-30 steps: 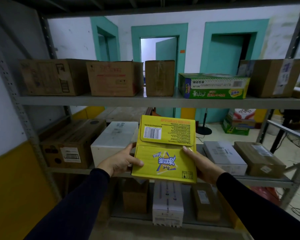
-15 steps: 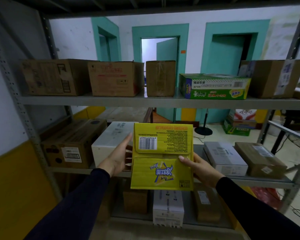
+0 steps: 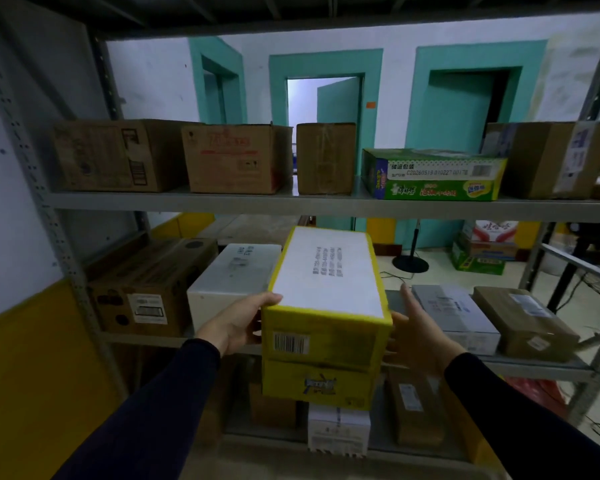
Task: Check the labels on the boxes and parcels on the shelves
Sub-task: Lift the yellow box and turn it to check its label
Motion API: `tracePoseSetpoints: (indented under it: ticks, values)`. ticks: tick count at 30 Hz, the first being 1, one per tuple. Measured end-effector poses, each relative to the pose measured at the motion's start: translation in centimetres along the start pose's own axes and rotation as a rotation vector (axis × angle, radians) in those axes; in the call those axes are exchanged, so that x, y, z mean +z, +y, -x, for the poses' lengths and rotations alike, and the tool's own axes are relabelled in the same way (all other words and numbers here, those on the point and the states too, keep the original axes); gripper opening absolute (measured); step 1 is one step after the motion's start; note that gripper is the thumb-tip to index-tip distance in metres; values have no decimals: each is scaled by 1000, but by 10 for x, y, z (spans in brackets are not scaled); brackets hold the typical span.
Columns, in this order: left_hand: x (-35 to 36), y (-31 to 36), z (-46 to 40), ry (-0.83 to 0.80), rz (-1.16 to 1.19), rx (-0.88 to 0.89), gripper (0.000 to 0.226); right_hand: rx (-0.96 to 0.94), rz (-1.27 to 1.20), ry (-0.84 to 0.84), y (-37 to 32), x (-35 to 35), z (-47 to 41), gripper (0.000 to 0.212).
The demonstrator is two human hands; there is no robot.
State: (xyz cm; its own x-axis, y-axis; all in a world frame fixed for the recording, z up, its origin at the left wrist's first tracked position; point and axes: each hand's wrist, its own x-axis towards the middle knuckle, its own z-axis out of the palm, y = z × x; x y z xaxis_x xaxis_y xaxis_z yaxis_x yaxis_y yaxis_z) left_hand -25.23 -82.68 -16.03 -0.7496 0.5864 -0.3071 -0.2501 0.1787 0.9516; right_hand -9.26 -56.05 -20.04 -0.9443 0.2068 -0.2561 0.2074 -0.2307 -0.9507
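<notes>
The yellow box (image 3: 323,317) sits between both hands in front of the middle shelf (image 3: 146,339), white top face up and barcode side toward the camera. The left hand (image 3: 238,322) grips the box's left edge, thumb curled over the top corner. The right hand (image 3: 418,336) lies flat against the right side, fingers straight and spread; its contact area is partly hidden, so full contact cannot be confirmed. A white box (image 3: 229,278) stands just behind the left hand.
</notes>
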Motion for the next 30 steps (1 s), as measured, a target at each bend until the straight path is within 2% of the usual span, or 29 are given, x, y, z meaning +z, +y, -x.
tracePoseSetpoints:
  ticks: [2, 4, 6, 9, 16, 20, 24, 26, 29, 30]
  values:
    - [-2, -6, 5, -92, -86, 22, 30, 49, 30, 57, 4, 2, -5, 83]
    - [-7, -11, 5, -174, -137, 33, 39, 44, 60, 64, 14, 5, -8, 87]
    - [-12, -17, 2, -206, -156, 16, 49, -19, 106, 73, 19, 10, -7, 71]
    - [-18, -22, 1, -159, -225, 2, 61, -101, 153, 60, 17, 19, -2, 44]
    - [-14, -22, 5, -104, -189, 12, 74, -161, 179, 63, 10, 19, 0, 46]
    - [-6, -20, 9, -107, -112, 29, 72, -150, 75, 120, 10, 19, -7, 55]
    - [10, -14, 9, 32, -3, 46, 43, -95, 53, 215, 8, 19, -14, 63]
    - [9, -14, 11, 87, 70, -9, 36, -136, 62, 255, 3, 22, -15, 58]
    - [-5, -19, 13, 112, 247, -92, 38, -208, 261, 371, -5, 21, -11, 46]
    - [-11, -21, 12, 107, 306, -105, 41, -198, 334, 388, -6, 20, -9, 53]
